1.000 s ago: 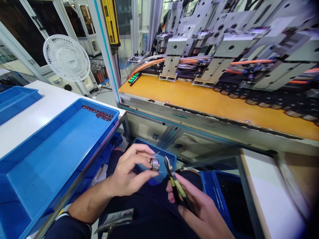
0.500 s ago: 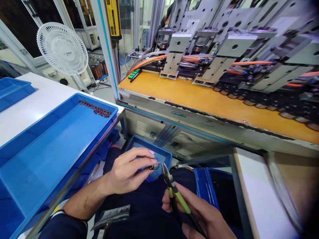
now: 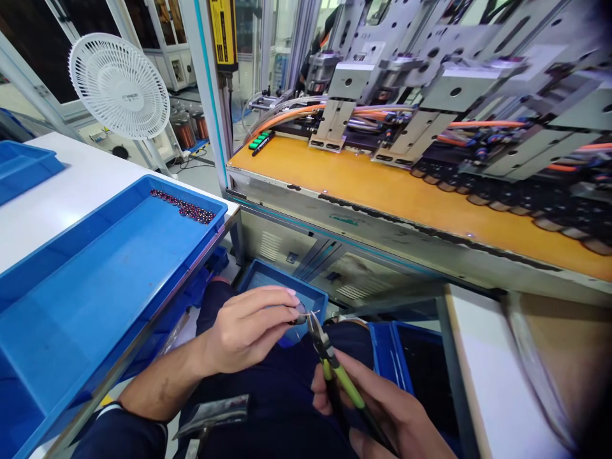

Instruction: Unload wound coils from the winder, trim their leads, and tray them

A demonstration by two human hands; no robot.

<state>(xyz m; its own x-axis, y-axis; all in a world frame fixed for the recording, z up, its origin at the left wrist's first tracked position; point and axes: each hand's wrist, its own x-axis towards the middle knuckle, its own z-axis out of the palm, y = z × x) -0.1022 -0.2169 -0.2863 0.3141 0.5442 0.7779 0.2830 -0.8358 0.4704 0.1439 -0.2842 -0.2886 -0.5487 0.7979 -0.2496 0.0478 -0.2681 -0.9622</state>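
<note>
Between the fingertips of my left hand (image 3: 253, 328) is a small dark round part (image 3: 299, 313) with thin wire ends poking out to the right. The fingers cover most of it, so its exact kind is hard to make out. My right hand (image 3: 377, 408) is wrapped round a pair of cutting pliers (image 3: 329, 357) with green and black handles. Their jaws point up, slightly parted, close beside the wire ends. Whether jaw and wire touch, I cannot tell. Below both hands lies my dark-clothed lap.
On the left, a long blue tray (image 3: 95, 255) holds several small reddish parts (image 3: 184, 207) in its far corner. A blue bin (image 3: 310, 293) sits low beyond my hands. Ahead stands a machine with an orange-yellow worktop (image 3: 335, 172). A white fan (image 3: 119, 86) is at back left.
The wire ends at the small part now show longer and more sideways above the plier jaws. Both hands have barely moved; the whole view has shifted slightly.
</note>
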